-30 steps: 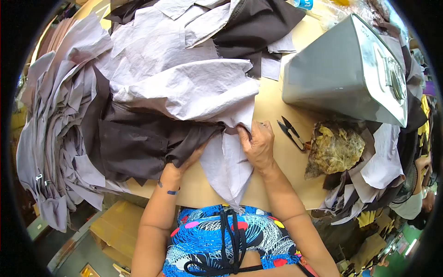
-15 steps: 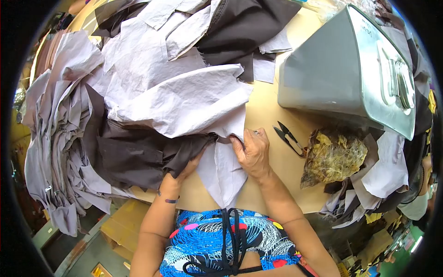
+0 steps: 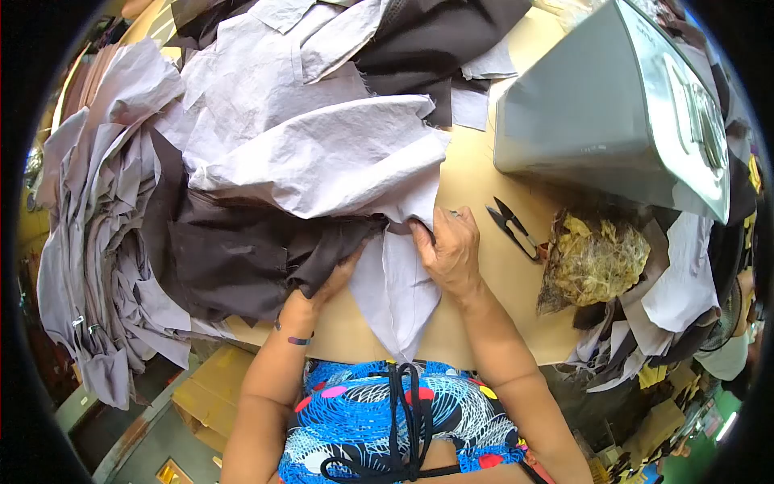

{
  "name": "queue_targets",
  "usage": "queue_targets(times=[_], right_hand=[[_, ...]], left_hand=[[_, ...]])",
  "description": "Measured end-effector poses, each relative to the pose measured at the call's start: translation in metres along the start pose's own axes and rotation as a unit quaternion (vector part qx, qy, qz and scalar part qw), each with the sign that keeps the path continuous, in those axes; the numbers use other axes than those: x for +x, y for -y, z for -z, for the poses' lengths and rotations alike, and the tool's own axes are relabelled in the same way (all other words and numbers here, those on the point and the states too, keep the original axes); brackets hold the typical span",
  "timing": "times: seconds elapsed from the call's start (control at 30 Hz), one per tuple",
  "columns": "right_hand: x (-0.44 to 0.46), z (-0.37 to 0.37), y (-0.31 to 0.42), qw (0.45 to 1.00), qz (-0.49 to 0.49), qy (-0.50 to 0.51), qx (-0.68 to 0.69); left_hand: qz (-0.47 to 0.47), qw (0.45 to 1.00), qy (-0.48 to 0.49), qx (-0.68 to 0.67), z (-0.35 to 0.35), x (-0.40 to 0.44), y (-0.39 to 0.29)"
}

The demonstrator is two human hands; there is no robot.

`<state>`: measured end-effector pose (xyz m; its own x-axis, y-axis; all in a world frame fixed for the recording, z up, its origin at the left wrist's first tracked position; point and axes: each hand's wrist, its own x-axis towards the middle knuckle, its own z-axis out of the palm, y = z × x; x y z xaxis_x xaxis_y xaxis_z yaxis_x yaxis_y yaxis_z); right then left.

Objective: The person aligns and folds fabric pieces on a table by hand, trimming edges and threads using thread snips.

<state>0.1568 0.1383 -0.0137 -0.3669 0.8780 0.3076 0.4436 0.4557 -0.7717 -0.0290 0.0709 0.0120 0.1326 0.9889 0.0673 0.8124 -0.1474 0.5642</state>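
Note:
A garment in two tones lies across the table before me, with its pale grey-lilac side (image 3: 322,157) heaped over its dark brown side (image 3: 234,258). My right hand (image 3: 453,248) is closed, pinching the pale cloth at the garment's right edge between thumb and fingers. Beneath the dark cloth reaches my left hand (image 3: 343,273); its fingers are covered, so their grip cannot be seen. Between both hands, a pointed pale flap (image 3: 395,294) hangs toward my body. Black thread snips (image 3: 513,228) lie to the right of my right hand, apart from it.
A grey metal bin (image 3: 576,97) lies on its side at the right. Near it sits a clear bag of yellowish scraps (image 3: 597,262), beside loose cloth offcuts (image 3: 681,274). A thick pile of grey cloth pieces (image 3: 105,218) drapes over the left table edge. More dark cloth (image 3: 427,40) lies at the back.
The view has shifted slightly, so the table's contents sit a little higher and mostly further right. Both hands keep nearly the same place on the garment.

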Motion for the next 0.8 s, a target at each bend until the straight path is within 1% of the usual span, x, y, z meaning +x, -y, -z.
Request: queue_targets(times=[0.07,0.17,0.27,0.37,0.43,0.5,0.53,0.6,0.63,0.7,0.77,0.8], right_hand=[[-0.001,0.001,-0.002,1.000,-0.004,0.004,-0.001],[-0.002,-0.001,0.000,1.000,-0.003,0.003,-0.005],[-0.002,-0.002,0.000,1.000,0.000,-0.002,-0.015],[-0.003,-0.003,-0.002,1.000,-0.003,-0.007,-0.023],[-0.002,-0.004,-0.002,1.000,0.002,-0.009,-0.023],[-0.002,-0.005,-0.003,1.000,0.009,-0.015,-0.022],[-0.003,-0.005,-0.005,1.000,-0.004,0.001,-0.027],[-0.001,-0.002,-0.005,1.000,-0.002,0.006,-0.029],[-0.001,-0.002,-0.004,1.000,-0.001,0.010,-0.030],[0.001,-0.001,-0.006,1.000,-0.019,0.013,-0.006],[0.003,0.001,-0.008,0.999,-0.035,0.007,0.012],[0.004,0.002,-0.008,0.999,-0.037,0.006,0.016]], left_hand=[[0.022,1.000,-0.006,-0.006,-0.007,-0.005,0.006],[-0.034,0.991,0.034,0.127,-0.002,-0.008,0.007],[-0.034,0.996,0.030,0.074,0.003,0.000,0.001],[0.067,0.995,0.032,-0.071,0.007,0.002,-0.007],[0.003,0.999,0.023,0.022,0.005,0.000,-0.003],[-0.059,0.991,0.015,0.116,0.003,-0.003,0.004],[-0.090,0.983,0.010,0.161,0.002,-0.003,0.007],[-0.075,0.990,-0.012,0.122,0.000,-0.003,0.007],[-0.028,0.998,-0.027,0.039,0.002,0.000,-0.001],[0.027,0.997,-0.045,-0.060,0.000,0.003,-0.002],[0.048,0.994,-0.046,-0.090,-0.009,0.002,0.007],[0.043,0.990,-0.062,-0.123,-0.016,0.001,0.012]])
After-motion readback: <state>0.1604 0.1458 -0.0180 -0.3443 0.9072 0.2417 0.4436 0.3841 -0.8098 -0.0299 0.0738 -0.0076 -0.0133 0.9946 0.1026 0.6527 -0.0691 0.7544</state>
